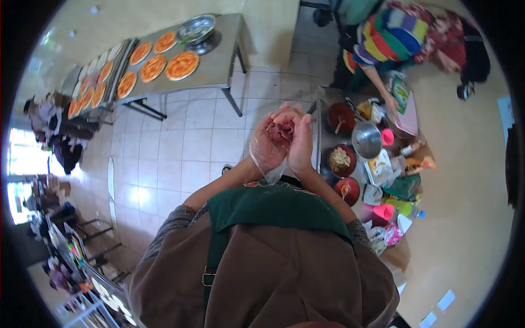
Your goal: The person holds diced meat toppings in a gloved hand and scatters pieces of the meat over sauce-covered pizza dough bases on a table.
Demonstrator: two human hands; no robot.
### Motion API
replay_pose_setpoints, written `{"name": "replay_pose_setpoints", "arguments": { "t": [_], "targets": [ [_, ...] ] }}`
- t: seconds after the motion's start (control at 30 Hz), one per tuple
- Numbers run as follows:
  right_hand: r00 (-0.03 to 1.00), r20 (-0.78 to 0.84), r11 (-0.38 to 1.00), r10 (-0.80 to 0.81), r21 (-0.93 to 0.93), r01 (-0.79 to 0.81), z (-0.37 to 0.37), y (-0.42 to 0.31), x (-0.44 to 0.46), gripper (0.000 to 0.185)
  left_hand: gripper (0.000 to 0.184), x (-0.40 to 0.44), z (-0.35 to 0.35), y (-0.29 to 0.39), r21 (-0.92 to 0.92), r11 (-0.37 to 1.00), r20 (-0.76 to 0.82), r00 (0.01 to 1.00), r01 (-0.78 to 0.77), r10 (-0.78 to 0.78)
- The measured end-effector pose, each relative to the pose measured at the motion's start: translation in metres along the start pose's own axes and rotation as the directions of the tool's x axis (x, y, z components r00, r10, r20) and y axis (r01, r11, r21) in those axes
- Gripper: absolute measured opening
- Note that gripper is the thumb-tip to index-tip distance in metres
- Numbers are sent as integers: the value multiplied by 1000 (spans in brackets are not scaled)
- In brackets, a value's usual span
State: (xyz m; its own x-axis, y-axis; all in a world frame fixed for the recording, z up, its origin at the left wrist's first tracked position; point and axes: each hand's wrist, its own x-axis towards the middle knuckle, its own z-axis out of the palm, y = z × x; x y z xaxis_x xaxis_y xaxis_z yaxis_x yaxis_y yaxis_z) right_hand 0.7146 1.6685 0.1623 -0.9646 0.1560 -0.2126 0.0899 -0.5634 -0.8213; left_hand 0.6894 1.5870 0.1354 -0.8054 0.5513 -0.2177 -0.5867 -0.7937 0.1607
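Reddish sliced meat [281, 132] lies cupped between my two hands, above the tiled floor in front of the green apron [273, 205]. My left hand [267, 143], in a clear plastic glove, wraps the left side of the meat. On the other side my right hand [300, 139], which looks bare, presses against it with the fingers curled over the top. Both hands touch each other at the fingertips.
Sauce-covered dough rounds [153, 68] and a metal bowl [196, 30] stand on a metal table [219, 65] at the upper left. On the right, a table holds a steel pot [367, 140], bowls [341, 119] and pink cups [383, 211]. Another person [394, 38] reaches over it.
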Motion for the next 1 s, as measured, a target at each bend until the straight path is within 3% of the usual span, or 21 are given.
{"name": "replay_pose_setpoints", "arguments": {
  "t": [0.1, 0.33, 0.53, 0.6, 0.7, 0.77, 0.83, 0.93, 1.0],
  "targets": [
    [925, 235, 954, -299, 48, 296, 50, 27, 17, 67, 43, -15, -11, 50, 9, 992, -49, 991, -124, 124],
    [698, 644, 910, -313, -7, 415, 205, 102, 60, 96, 38, -66, -66, 208, -191, 936, 67, 948, -295, 312],
    [488, 849, 913, -202, -16, 407, 337, 178, 87, 110, 41, -130, -91, 331, -145, 821, -132, 833, -552, 537],
    [452, 879, 938, -150, -18, 346, 375, 206, 94, 113, 40, -154, -106, 365, -216, 772, -128, 802, -597, 584],
    [506, 862, 984, -27, 112, -137, 423, 238, 99, 112, 41, -181, -134, 406, -305, 668, -175, 729, -679, 661],
    [501, 858, 866, 118, 157, -475, 457, 257, 111, 109, 41, -195, -148, 435, -359, 592, -198, 679, -722, 707],
    [432, 870, 639, 240, 193, -745, 488, 275, 126, 102, 40, -207, -161, 465, -406, 525, -201, 633, -748, 747],
    [293, 893, 630, 343, 13, -776, 518, 311, 161, 95, 38, -226, -178, 511, -420, 406, -290, 544, -811, 787],
    [351, 788, 794, 506, -267, -546, 527, 340, 204, 79, 37, -243, -197, 552, -427, 344, -292, 488, -836, 823]
  ]
}}
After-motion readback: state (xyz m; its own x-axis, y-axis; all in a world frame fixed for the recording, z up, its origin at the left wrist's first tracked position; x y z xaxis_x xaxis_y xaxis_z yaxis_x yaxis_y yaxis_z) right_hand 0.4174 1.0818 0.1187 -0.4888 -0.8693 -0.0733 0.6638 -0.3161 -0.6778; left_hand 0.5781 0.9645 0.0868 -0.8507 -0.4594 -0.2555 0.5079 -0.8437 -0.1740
